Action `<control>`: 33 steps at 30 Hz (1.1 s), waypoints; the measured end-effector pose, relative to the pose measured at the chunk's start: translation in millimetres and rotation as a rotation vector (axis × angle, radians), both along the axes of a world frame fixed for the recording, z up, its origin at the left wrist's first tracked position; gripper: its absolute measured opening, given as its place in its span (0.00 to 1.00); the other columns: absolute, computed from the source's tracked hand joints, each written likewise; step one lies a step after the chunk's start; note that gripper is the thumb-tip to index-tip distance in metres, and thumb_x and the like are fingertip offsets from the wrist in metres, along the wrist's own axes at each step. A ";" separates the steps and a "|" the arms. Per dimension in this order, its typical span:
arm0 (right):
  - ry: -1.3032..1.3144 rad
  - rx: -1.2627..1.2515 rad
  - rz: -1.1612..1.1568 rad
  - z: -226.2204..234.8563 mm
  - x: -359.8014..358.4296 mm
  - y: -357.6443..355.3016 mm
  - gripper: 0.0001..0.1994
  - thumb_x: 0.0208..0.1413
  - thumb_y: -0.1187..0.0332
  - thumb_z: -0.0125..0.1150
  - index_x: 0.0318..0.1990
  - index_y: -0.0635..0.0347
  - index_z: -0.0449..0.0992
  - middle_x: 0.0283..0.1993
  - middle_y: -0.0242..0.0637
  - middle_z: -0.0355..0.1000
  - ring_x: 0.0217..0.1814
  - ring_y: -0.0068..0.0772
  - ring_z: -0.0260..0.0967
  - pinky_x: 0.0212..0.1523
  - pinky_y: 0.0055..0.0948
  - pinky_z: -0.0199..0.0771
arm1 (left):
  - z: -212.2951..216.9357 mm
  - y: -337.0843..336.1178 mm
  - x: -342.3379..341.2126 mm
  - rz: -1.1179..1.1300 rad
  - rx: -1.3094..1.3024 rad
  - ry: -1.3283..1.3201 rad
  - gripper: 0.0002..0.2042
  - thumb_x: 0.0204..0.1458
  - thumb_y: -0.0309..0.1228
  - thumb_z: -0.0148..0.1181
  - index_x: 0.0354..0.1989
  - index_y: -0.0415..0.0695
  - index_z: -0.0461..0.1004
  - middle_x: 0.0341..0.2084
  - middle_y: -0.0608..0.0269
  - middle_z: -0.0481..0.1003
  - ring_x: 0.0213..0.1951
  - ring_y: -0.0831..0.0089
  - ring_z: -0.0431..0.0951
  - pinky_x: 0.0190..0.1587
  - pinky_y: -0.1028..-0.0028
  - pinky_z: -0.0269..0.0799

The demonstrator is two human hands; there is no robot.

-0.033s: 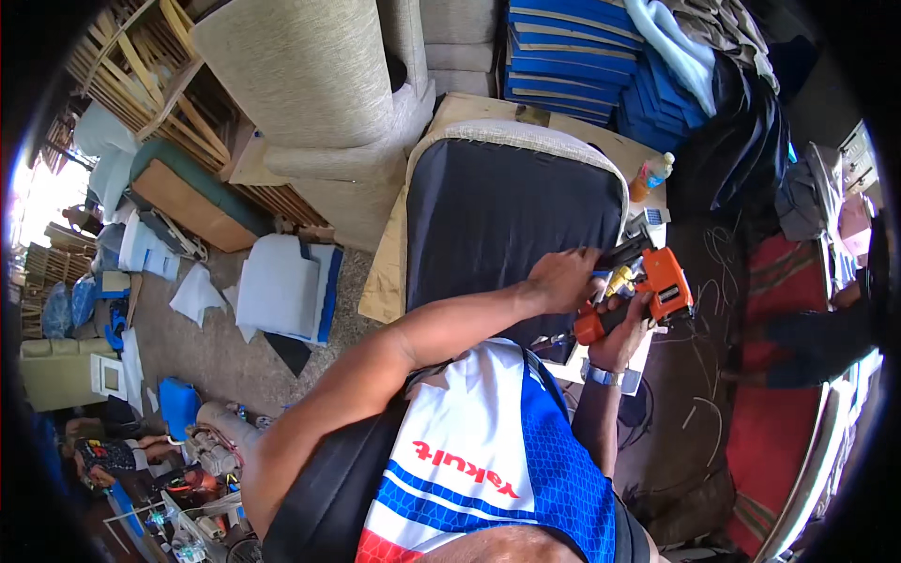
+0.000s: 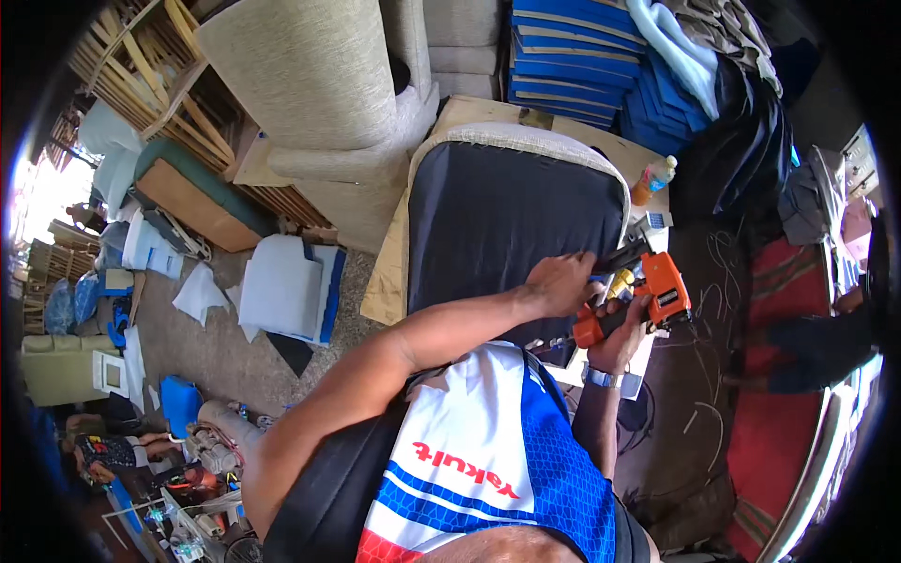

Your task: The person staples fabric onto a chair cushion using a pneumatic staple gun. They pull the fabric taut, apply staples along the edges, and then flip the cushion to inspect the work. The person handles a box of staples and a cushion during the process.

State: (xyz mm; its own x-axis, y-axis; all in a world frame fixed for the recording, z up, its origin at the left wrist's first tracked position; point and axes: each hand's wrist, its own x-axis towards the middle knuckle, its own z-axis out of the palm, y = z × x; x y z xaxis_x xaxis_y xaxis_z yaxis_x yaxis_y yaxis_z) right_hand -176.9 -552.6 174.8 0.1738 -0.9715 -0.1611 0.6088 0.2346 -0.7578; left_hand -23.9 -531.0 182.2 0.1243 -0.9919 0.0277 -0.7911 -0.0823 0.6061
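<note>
At the centre of the frame we see a dark seat panel (image 2: 511, 235) with a pale fabric edge, lying on a wooden worktop (image 2: 469, 117). A beige sofa (image 2: 310, 94) stands at upper left, stacked blue cushions (image 2: 572, 47) at the top. Our left hand (image 2: 561, 281) presses flat on the panel's right edge. Our right hand (image 2: 624, 338) is clamped on an orange stapler (image 2: 648, 300), just right of centre, its nose seemingly touching that edge. A small bottle (image 2: 652, 180) stands above.

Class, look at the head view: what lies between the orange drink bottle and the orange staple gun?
In the head view, between the bottle and the staple gun held by the right hand lies a small grey-blue object; what it is cannot be told.
</note>
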 end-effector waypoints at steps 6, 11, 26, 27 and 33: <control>-0.052 -0.024 0.068 -16.0 -4.9 -20.5 0.16 0.67 0.56 0.63 0.48 0.55 0.66 0.27 0.32 0.67 0.27 0.25 0.65 0.31 0.32 0.71 | 5.6 19.6 17.4 0.100 0.258 0.035 0.27 0.60 0.55 0.60 0.50 0.41 0.73 0.44 0.44 0.80 0.46 0.43 0.81 0.49 0.51 0.76; -0.045 -0.337 0.265 -16.8 -44.3 -61.6 0.27 0.59 0.46 0.68 0.50 0.58 0.66 0.27 0.34 0.67 0.26 0.28 0.64 0.29 0.33 0.68 | -34.9 46.2 88.4 0.158 -0.167 0.383 0.12 0.69 0.37 0.53 0.49 0.41 0.75 0.37 0.57 0.77 0.36 0.69 0.79 0.44 0.67 0.76; -0.506 -0.520 0.531 41.7 0.1 -35.2 0.46 0.53 0.25 0.56 0.67 0.53 0.63 0.24 0.25 0.64 0.25 0.26 0.67 0.47 0.40 0.73 | 178.4 24.5 56.3 -0.223 -0.772 0.808 0.10 0.63 0.28 0.63 0.49 0.39 0.71 0.36 0.56 0.81 0.38 0.76 0.83 0.39 0.75 0.84; -0.495 -0.527 0.528 40.9 0.9 -30.3 0.45 0.54 0.26 0.56 0.67 0.53 0.63 0.24 0.25 0.64 0.25 0.26 0.67 0.47 0.40 0.73 | 178.5 26.1 55.8 -0.204 -0.744 0.815 0.10 0.63 0.28 0.63 0.48 0.39 0.71 0.34 0.58 0.81 0.37 0.77 0.83 0.38 0.75 0.84; -0.497 -0.482 0.471 39.2 2.0 -6.3 0.43 0.57 0.28 0.55 0.67 0.54 0.63 0.24 0.26 0.63 0.24 0.26 0.66 0.45 0.40 0.73 | 186.1 26.0 56.3 -0.179 -0.580 0.748 0.09 0.62 0.29 0.65 0.42 0.38 0.73 0.30 0.62 0.80 0.32 0.80 0.83 0.34 0.77 0.83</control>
